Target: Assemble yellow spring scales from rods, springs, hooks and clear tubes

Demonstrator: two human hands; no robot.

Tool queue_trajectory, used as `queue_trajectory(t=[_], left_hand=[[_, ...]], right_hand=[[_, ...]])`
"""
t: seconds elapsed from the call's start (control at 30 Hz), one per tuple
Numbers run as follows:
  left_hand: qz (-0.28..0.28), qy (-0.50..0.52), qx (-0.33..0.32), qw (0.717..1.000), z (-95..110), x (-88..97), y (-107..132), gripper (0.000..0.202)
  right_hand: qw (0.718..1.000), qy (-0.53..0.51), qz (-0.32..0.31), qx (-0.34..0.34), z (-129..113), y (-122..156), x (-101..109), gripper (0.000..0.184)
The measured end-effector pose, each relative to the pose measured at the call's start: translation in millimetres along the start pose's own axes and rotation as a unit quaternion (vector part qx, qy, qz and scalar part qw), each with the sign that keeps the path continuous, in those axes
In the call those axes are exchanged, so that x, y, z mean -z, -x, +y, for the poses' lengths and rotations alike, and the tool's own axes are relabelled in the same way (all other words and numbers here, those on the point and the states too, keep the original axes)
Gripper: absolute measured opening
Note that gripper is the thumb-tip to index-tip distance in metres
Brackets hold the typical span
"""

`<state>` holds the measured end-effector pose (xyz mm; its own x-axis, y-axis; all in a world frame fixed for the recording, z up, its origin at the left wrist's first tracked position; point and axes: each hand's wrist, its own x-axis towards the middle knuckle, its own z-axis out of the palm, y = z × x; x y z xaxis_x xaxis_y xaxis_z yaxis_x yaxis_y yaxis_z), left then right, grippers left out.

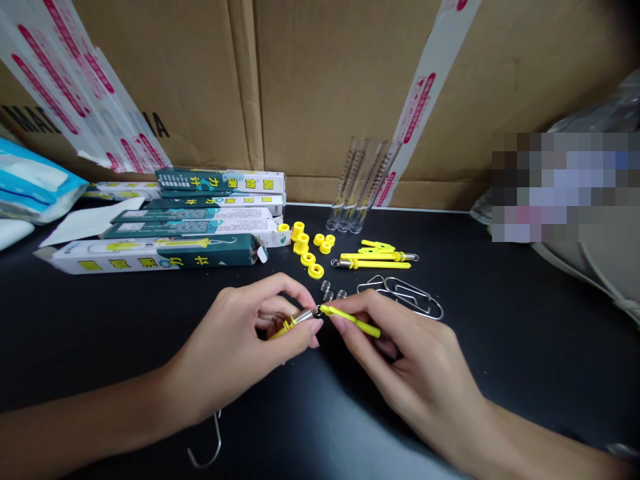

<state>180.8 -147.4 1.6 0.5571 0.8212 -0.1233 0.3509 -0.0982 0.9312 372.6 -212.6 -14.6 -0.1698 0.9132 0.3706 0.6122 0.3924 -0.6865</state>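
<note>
Pinching closed, left grip (245, 333) held a metal spring (303, 317), right grip (417, 350) a yellow stick (357, 322); loose coils (328, 295) lay just beyond.

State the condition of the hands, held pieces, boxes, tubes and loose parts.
Left hand: closed on the spring rod.
Right hand: pinching the yellow strip.
Spring rod: held, metal end rightward.
Yellow strip: held, tip at the spring rod's end; joined or not, unclear.
Boxes: lying down, front one's end flap out.
Tubes: upright.
Caps: loose, clustered.
Small springs: loose.
Spare rods: lying flat.
Hooks: lying loose.
</note>
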Motion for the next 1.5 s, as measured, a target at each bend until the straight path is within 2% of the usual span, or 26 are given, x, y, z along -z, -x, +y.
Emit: queue_trajectory(t=[0.6, 0.77, 0.9, 1.1, 1.4, 1.5], left_hand=[[-0.022, -0.003, -0.014, 1.0, -2, 0.8, -2, 0.012], [-0.018, 0.035, 0.007, 0.999, -2, 1.0, -3, 0.014], [-0.003, 0.036, -0.006, 0.999, -3, 0.4, -1, 0.014], [-0.004, -0.028, -0.061, 0.998, -5, -1.2, 0, 0.015], [0.006, -0.083, -0.163, 0.983, -8, -1.1, 6, 0.01], [0.025, -0.105, -0.186, 0.977, -10, -1.7, 10, 0.015]], right_hand=[[0.999, 0.004, 0.003, 0.047, 2, 0, -2, 0.024], [1.0, -0.021, 0.017, 0.008, -1, -2, 0, 0.018], [0.994, -0.078, -0.027, -0.071, -4, -2, 1, 0.016], [0.953, -0.214, -0.109, -0.186, -4, -9, 2, 0.03], [0.872, -0.372, -0.169, -0.269, -3, -18, 10, 0.036], [0.833, -0.428, -0.185, -0.299, -3, -18, 13, 0.03]])
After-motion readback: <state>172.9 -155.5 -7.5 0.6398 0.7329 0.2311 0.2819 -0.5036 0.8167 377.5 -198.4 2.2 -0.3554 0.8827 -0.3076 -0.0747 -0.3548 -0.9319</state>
